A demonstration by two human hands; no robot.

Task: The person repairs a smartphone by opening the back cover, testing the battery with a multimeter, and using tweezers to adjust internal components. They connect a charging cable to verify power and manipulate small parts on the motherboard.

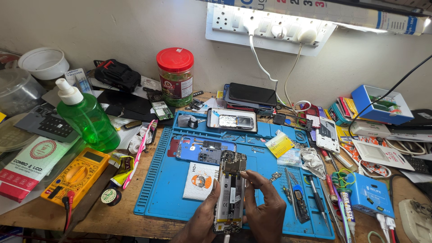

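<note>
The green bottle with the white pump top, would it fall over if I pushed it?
The green bottle looks partly filled with liquid, so it is probably fairly heavy and steady low down. It is tall with a narrow pump top, so a shove near the top might tip it. Its smooth plastic could be slippery.

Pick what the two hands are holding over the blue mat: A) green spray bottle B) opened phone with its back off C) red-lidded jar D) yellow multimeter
B: the left hand and right hand grip the opened phone, its board and battery exposed, above the blue mat.
</note>
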